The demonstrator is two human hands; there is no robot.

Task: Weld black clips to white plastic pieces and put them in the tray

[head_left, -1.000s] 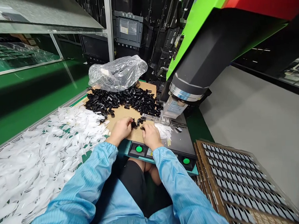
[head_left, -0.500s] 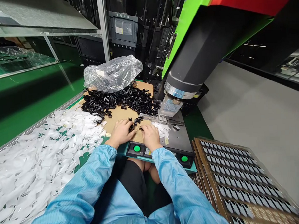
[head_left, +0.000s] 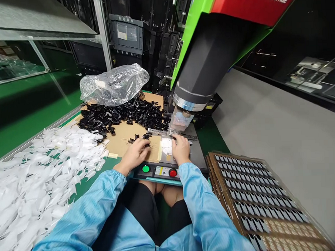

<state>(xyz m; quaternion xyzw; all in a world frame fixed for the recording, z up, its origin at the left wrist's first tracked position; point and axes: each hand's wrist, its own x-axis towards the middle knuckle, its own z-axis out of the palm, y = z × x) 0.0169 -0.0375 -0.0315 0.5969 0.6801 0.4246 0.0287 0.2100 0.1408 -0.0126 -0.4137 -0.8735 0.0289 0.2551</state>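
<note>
My left hand (head_left: 134,153) is over the cardboard, its fingers curled and closed around a small black plastic part, mostly hidden beneath them. A few loose black plastic parts (head_left: 137,137) lie just beyond its fingertips. My right hand (head_left: 181,147) reaches to the metal fixture (head_left: 191,137) under the machine head. Its thumb and fingers pinch a small dark plastic part at the fixture's near edge; little of that part shows. White thin pieces (head_left: 166,146) lie in a small stack just left of the right hand.
A heap of black parts (head_left: 122,114) lies under a clear plastic bag (head_left: 114,85). White pieces (head_left: 39,175) cover the left side. The green-and-red machine's black head (head_left: 201,72) hangs above the fixture. Buttons (head_left: 173,172) line the front panel. Filled trays (head_left: 259,191) are stacked at right.
My right hand has moved right and forward from the cardboard to the fixture with the small black part. My left hand stays near the loose black parts. The view has turned slightly right.
</note>
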